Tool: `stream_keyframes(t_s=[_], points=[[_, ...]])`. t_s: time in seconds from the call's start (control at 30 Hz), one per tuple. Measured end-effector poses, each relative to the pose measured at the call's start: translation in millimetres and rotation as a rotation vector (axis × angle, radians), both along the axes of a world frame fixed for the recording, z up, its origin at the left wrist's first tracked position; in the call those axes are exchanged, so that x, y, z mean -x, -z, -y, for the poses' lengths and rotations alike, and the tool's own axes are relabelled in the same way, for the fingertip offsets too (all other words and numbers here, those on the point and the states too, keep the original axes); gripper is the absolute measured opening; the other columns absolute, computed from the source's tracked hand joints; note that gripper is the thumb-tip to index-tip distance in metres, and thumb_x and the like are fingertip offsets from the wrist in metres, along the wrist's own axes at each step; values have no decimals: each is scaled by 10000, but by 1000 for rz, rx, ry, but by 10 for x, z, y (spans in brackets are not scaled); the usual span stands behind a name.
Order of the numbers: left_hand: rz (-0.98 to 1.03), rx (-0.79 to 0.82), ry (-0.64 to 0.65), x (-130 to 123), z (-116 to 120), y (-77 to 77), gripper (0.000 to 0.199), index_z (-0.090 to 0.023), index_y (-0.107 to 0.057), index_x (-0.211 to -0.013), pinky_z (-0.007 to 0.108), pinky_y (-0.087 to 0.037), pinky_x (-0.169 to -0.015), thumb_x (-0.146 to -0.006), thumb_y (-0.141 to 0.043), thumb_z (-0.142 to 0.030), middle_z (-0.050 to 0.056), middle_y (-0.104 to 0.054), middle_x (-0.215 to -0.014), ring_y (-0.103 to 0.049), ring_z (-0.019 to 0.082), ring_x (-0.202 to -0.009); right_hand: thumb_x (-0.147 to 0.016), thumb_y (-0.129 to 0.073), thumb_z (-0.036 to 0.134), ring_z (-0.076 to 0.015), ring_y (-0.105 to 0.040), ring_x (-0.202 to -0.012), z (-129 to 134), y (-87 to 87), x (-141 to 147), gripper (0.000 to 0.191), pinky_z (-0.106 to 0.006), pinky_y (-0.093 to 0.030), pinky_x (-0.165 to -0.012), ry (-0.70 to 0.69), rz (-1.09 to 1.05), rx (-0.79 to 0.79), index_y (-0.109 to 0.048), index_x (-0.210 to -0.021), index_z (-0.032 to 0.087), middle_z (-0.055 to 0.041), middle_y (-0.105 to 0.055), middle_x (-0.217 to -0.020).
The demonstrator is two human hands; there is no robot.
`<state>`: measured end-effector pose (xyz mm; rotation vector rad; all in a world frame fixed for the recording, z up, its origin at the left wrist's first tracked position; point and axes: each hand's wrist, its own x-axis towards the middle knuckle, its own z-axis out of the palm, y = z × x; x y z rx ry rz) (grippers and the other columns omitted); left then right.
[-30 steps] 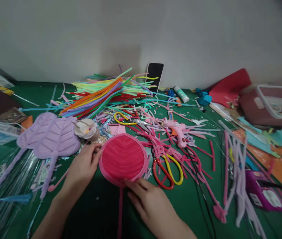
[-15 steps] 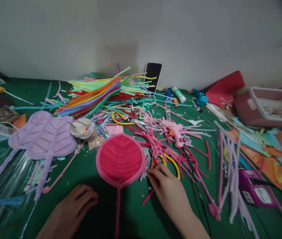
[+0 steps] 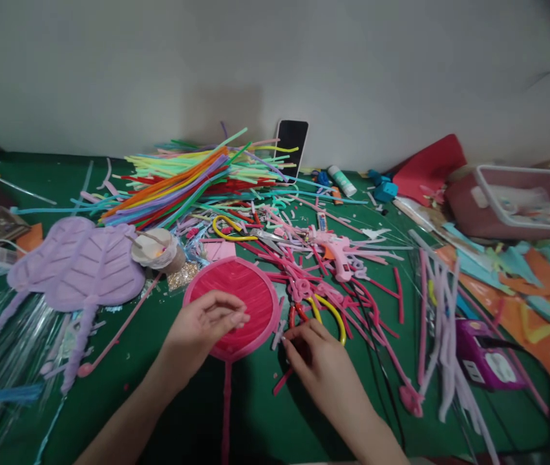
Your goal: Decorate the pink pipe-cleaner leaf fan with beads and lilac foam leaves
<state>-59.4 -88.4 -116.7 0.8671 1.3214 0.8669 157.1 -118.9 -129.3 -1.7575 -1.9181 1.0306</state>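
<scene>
A round pink fan (image 3: pixel 260 284) made of pipe cleaners, with a red-pink ribbed face and a long pink handle, lies flat on the green table. My left hand (image 3: pixel 207 323) hovers over its lower face, fingers loosely bent and apart from the thumb, with nothing visible in them. To the right of the fan, my right hand (image 3: pixel 323 361) is low over the table with thumb and fingers pinched together. What they pinch, if anything, is too small to make out. Just beyond those fingers lie yellow-handled scissors (image 3: pixel 337 316) and a tool with red handles (image 3: pixel 293 314).
Two lilac leaf-shaped fans (image 3: pixel 95 271) lie left, beside a cup (image 3: pixel 158 250). Behind are a large bundle of coloured pipe cleaners (image 3: pixel 182 177) and a leaning phone (image 3: pixel 292 148). A pink glue gun (image 3: pixel 337 252), purple device (image 3: pixel 485 355) and plastic bin (image 3: pixel 521 206) stand right.
My left hand has risen from the table left of the handle and moved right, over the fan's face. My right hand stays nearly in place, still pinched. The view has shifted slightly.
</scene>
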Motion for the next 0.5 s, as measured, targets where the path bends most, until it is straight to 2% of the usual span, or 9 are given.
stream_keyframes(t_s=[0.13, 0.23, 0.3, 0.4, 0.5], points=[[-24, -31, 10, -111, -54, -48, 327, -177, -623, -933, 367, -569, -904, -712, -760, -374, 78, -751, -958, -719, 240, -971, -959, -449, 276, -179, -649, -773, 47, 73, 0, 222, -291, -501, -719, -41, 116, -65, -650, -919, 189, -75, -618, -947], [-53, -36, 31, -97, -66, -77, 327, -172, -640, -905, 356, -583, -858, -700, -760, -396, 76, -756, -917, -725, 237, -922, -953, -455, 272, -175, -651, -766, 45, 64, -18, 210, -280, -500, -688, -60, 144, -82, -649, -920, 199, -69, -622, -953], [-146, -91, 51, -63, -56, -68, 271, -175, -663, -884, 323, -588, -800, -736, -728, -393, 58, -755, -873, -724, 211, -848, -944, -472, 268, -169, -641, -750, 29, 21, -52, 192, -278, -496, -678, -64, 110, -49, -645, -889, 204, -61, -620, -937], [-459, -347, 137, 7, -1, -9, 149, -210, -703, -893, 283, -559, -754, -844, -641, -336, 21, -744, -876, -691, 167, -786, -935, -494, 270, -163, -630, -756, 11, -63, -124, 177, -282, -495, -702, -61, 39, 28, -636, -852, 205, -50, -607, -914], [-807, -651, 229, 82, 73, 100, 168, -223, -726, -904, 310, -521, -823, -915, -563, -264, 19, -733, -889, -656, 176, -844, -943, -478, 258, -169, -632, -778, 28, -109, -177, 190, -300, -498, -734, -107, 55, 93, -642, -865, 205, -51, -603, -939]])
